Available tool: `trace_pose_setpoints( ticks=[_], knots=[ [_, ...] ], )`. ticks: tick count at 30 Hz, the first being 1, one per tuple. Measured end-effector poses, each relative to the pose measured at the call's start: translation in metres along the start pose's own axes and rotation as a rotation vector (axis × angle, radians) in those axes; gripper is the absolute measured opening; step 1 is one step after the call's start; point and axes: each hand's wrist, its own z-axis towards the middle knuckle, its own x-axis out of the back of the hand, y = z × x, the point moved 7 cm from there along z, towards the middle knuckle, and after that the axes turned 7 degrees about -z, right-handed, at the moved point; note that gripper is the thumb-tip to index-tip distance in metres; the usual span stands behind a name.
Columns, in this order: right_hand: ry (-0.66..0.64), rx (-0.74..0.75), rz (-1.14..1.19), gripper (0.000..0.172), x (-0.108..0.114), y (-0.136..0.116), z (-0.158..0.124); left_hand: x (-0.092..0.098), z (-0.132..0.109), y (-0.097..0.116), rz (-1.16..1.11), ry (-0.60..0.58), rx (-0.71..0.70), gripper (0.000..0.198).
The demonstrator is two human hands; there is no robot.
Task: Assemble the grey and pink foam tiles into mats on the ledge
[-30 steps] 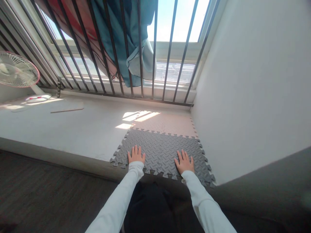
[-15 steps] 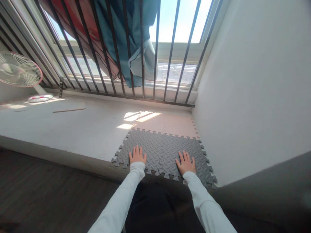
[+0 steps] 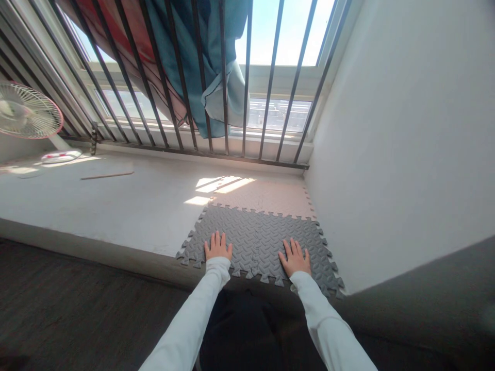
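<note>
Two grey interlocking foam mat tiles lie side by side at the near edge of a raised white ledge. My left hand rests flat on the left tile, fingers stretched out. On the right tile, my right hand lies palm down with its fingers spread. Neither hand holds anything. Behind the grey tiles, pink foam tiles are joined to them and reach toward the window.
Black window bars stand behind the ledge, with a teal cloth and a red cloth hanging through them. A white fan and a thin wooden stick sit at the left. A white wall borders the right; dark flooring lies below.
Both hands stay flat on the grey tiles; only the view has shifted slightly.
</note>
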Motion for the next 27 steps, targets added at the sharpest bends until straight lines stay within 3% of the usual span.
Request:
trace_pose_setpoints(
  ticks=[27],
  knots=[
    [-0.005, -0.006, 0.016, 0.052, 0.0022, 0.0001, -0.0005, 0.0022, -0.0006, 0.0007, -0.013, -0.007, 0.002, 0.052]
  ],
)
